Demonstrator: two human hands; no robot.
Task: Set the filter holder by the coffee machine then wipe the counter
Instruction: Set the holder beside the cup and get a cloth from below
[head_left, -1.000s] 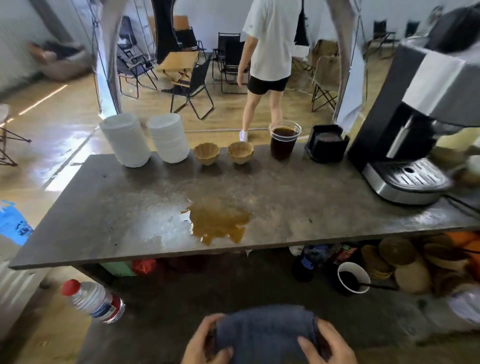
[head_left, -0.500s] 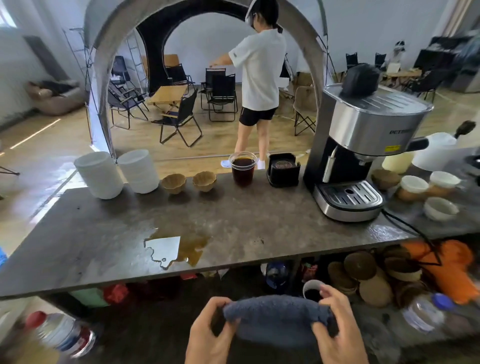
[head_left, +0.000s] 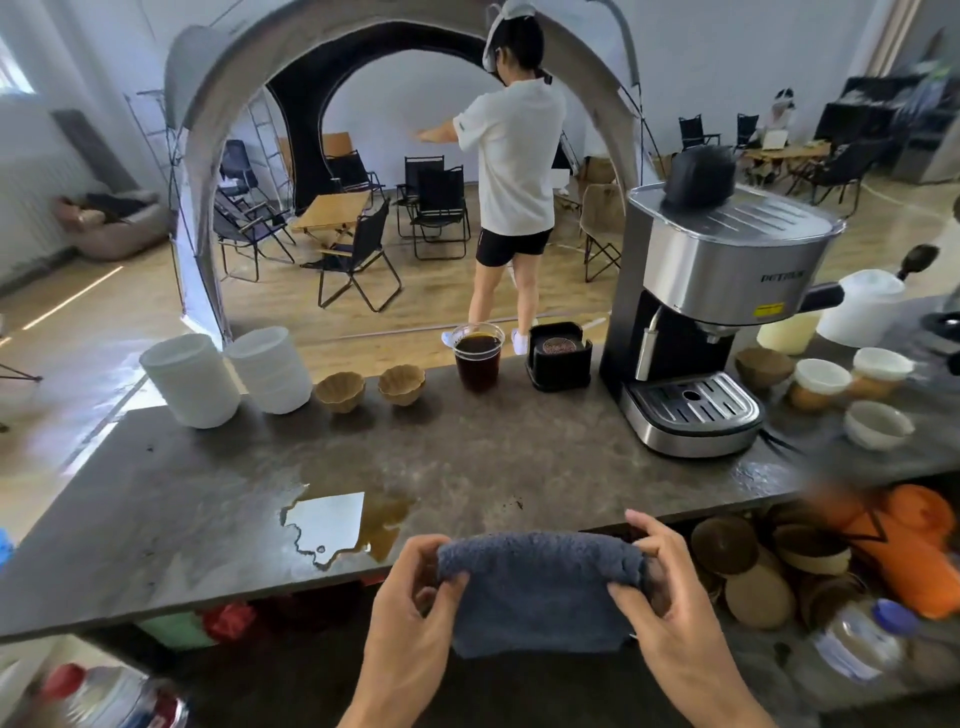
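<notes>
A mottled grey stone-like counter (head_left: 493, 467) carries a brushed-steel coffee machine (head_left: 711, 312) at its right, its dark lettering too blurred to read. A glossy brown spill (head_left: 358, 525) pools near the front edge. Just before that edge, a fluffy grey-blue cloth (head_left: 535, 587) is pinched by the left hand (head_left: 415, 613) and right hand (head_left: 670, 608) at its ends.

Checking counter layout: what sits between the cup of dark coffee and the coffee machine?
In the head view, a black square holder with coffee grounds stands between the cup and the coffee machine.
</notes>
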